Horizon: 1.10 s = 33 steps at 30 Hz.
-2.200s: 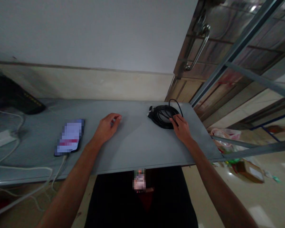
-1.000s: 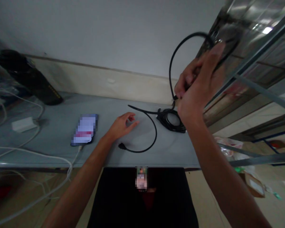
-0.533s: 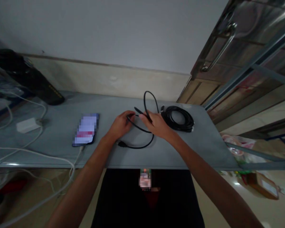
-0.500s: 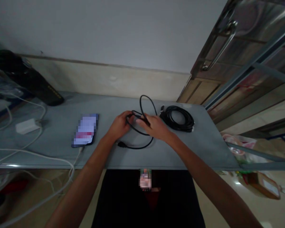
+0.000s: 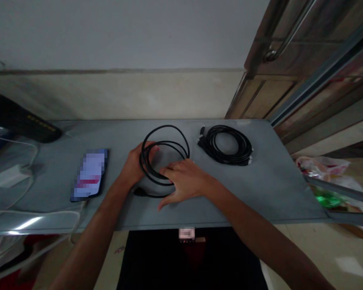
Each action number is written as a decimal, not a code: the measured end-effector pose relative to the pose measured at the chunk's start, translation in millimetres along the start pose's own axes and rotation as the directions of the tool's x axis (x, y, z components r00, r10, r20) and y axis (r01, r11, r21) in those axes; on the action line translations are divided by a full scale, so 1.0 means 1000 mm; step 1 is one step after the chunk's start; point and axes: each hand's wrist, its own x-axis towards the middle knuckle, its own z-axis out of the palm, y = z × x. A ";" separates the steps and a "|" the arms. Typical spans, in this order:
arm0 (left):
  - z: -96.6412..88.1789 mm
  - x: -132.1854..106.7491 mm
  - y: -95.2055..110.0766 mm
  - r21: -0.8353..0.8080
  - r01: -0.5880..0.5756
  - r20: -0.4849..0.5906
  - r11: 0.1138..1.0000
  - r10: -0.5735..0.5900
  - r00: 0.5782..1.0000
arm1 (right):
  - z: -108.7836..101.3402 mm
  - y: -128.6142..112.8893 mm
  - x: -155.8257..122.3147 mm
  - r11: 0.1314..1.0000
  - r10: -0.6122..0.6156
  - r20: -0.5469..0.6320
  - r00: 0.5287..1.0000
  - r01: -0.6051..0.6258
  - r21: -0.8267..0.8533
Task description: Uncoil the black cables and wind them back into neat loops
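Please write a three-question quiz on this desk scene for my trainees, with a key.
1. True or false: the left hand and right hand are both at the looped black cable.
2. Which lies on the desk, right of the right hand? A) black bottle B) coiled cable bundle C) white adapter
3. Fill in: the cord at the lower end of the phone is ____ in colour.
Key: 1. true; 2. B; 3. white

On the grey table (image 5: 260, 193), a phone (image 5: 90, 175) is lying with its screen lit, a white cable (image 5: 82, 206) running from its lower end. A white block (image 5: 11, 176) is sitting to its left, nearer the front than a black bottle (image 5: 21, 121). Rightward, a metal handle (image 5: 292, 34) is showing, and a plastic bag (image 5: 323, 167) is resting beyond the table.
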 end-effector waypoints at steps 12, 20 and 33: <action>0.000 0.002 -0.012 -0.152 0.067 -0.052 0.986 -0.076 0.996 | 0.007 0.001 0.003 0.997 -0.010 0.014 1.000 0.011 -0.079; -0.005 0.003 0.010 -0.222 0.146 -0.091 0.964 -0.170 0.981 | -0.002 0.016 0.004 0.973 0.226 -0.198 0.954 -0.230 0.005; 0.045 0.035 0.081 -0.748 0.035 -0.014 0.663 -0.068 0.998 | 0.013 0.048 -0.002 0.939 0.337 -0.505 0.794 -0.249 0.236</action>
